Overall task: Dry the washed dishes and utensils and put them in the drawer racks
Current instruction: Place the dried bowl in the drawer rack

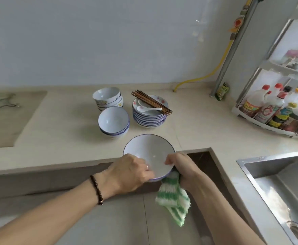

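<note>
A white bowl with a blue rim (150, 152) is held over the counter's front edge. My left hand (128, 174) grips its near left rim. My right hand (181, 167) grips the right rim together with a green-and-white cloth (174, 197) that hangs down below the bowl. On the counter behind stand a stack of blue-rimmed bowls (113, 122), a stack of patterned bowls (108, 98), and a stack of plates (149, 115) bearing a white spoon (147, 107) and brown chopsticks (151, 101).
A steel sink (277, 183) lies at the right. A rack of sauce bottles (275, 110) stands at the far right, with a pipe and a yellow hose in the corner. A recessed cooktop area (8, 117) is at the left. Grey cabinet fronts (109, 218) are below.
</note>
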`<state>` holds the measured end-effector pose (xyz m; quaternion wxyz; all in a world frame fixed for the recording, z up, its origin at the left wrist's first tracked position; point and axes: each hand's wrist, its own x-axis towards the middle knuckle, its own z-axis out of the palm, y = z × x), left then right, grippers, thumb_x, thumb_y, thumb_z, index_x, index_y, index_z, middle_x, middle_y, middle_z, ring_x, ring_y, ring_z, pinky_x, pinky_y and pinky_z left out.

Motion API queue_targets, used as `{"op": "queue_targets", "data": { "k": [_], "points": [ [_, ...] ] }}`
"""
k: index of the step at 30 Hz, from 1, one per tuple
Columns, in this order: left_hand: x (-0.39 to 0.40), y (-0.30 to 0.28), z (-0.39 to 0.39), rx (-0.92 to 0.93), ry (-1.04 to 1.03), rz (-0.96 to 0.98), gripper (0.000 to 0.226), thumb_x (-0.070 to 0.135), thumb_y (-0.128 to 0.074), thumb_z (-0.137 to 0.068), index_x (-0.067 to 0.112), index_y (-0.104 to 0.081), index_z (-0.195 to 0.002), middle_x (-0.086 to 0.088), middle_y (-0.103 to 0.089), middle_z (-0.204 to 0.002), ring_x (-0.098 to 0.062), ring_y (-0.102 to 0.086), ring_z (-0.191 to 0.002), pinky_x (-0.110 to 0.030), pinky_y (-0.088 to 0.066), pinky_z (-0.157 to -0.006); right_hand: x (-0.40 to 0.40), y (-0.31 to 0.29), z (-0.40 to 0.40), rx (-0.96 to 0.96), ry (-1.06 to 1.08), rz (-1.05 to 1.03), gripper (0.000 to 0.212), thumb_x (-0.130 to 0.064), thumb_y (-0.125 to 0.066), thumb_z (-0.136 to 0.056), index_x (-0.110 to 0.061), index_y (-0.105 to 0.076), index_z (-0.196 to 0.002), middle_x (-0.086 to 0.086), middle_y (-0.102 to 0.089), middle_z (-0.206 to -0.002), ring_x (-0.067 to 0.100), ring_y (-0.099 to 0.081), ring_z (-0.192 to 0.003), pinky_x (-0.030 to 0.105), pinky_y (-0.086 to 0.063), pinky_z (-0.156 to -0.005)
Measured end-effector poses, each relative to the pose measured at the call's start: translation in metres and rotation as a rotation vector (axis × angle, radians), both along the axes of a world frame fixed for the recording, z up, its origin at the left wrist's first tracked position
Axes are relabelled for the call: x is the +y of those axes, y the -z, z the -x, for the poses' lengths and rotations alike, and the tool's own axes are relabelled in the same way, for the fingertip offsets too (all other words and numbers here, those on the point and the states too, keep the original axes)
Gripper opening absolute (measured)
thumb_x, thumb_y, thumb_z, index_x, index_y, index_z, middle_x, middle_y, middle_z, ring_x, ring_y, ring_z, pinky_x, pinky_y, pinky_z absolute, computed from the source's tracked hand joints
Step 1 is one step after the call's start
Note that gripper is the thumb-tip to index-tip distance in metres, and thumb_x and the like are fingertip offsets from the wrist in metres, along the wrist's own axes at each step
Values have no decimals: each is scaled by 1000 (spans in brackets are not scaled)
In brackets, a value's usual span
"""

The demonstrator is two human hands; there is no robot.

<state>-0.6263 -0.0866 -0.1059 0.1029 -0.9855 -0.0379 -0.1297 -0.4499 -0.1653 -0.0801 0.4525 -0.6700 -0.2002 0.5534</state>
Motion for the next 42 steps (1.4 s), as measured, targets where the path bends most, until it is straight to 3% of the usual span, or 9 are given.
{"op": "queue_targets", "data": {
  "k": [2, 4, 7, 12, 16, 20, 25, 37, 42],
  "points": [
    [4, 31, 26, 7, -147, 194, 23, 19, -76, -51, 23, -59, -66, 6, -57, -61, -18, -56, -54, -21, -42, -46, 14, 34, 20, -28, -24, 30, 23, 10, -41, -83, -2, -59, -88, 12, -51, -70, 26, -51, -58, 32, -43, -60],
    [5, 58, 60, 51, -326, 460, 43, 43, -79, -56, 24, -70, -94, 5, -69, -90, -18, -65, -85, -25, -54, -79, 22, 62, 47, -58, -54, 60, 23, 9, -41, -81, -4, -59, -88, 13, -52, -73, 27, -50, -66, 35, -43, -64],
    [6, 88, 112, -24, -603, 860, 81, 74, -59, -63, 25, -64, -127, 8, -59, -132, -8, -47, -131, -20, -27, -112, 32, 95, 92, -85, -74, 130, 33, -7, -48, -62, -7, -64, -91, 12, -57, -80, 32, -53, -80, 42, -45, -73],
    [37, 136, 189, -756, -1163, 1645, 20, 40, -58, -100, 21, -65, -103, 3, -69, -107, -14, -67, -102, -32, -52, -90, 57, 140, 158, -104, -34, 238, 49, -12, -45, -49, -6, -64, -94, 13, -54, -83, 33, -49, -82, 46, -44, -76],
    [97, 191, 270, -1318, -1369, 2201, 57, 52, -38, -105, 4, -53, -130, -12, -64, -106, -29, -66, -91, -40, -54, -78, 81, 164, 232, -67, 34, 277, 34, -6, -47, -62, -8, -63, -92, 12, -53, -77, 32, -48, -73, 45, -44, -72],
    [141, 216, 309, -1775, -1248, 2375, 83, 68, -38, -97, 6, -32, -153, -20, -49, -145, -37, -54, -126, -51, -46, -103, 94, 188, 273, -63, 107, 311, 28, 8, -39, -82, -8, -59, -93, 14, -51, -76, 32, -46, -70, 45, -41, -70],
    [180, 219, 333, -1961, -1037, 2440, 110, 85, -43, -82, 8, -21, -157, -17, -32, -159, -36, -40, -143, -54, -31, -119, 105, 210, 302, -62, 142, 339, 28, 7, -40, -83, -7, -59, -99, 17, -53, -82, 34, -48, -74, 43, -42, -71],
    [158, 229, 349, -1708, -969, 2473, 90, 84, -48, -79, 9, -47, -131, -11, -45, -148, -25, -51, -131, -38, -52, -82, 89, 196, 329, -31, 209, 280, 28, 8, -39, -83, -7, -57, -97, 16, -54, -84, 34, -52, -76, 46, -45, -77],
    [127, 219, 359, -1608, -1076, 2471, 72, 74, -52, -86, 11, -45, -120, -13, -52, -130, -20, -64, -93, -42, -55, -95, 73, 178, 333, -45, 193, 229, 30, 7, -41, -81, -6, -60, -99, 15, -54, -84, 33, -51, -77, 46, -44, -76]
  ]
}}
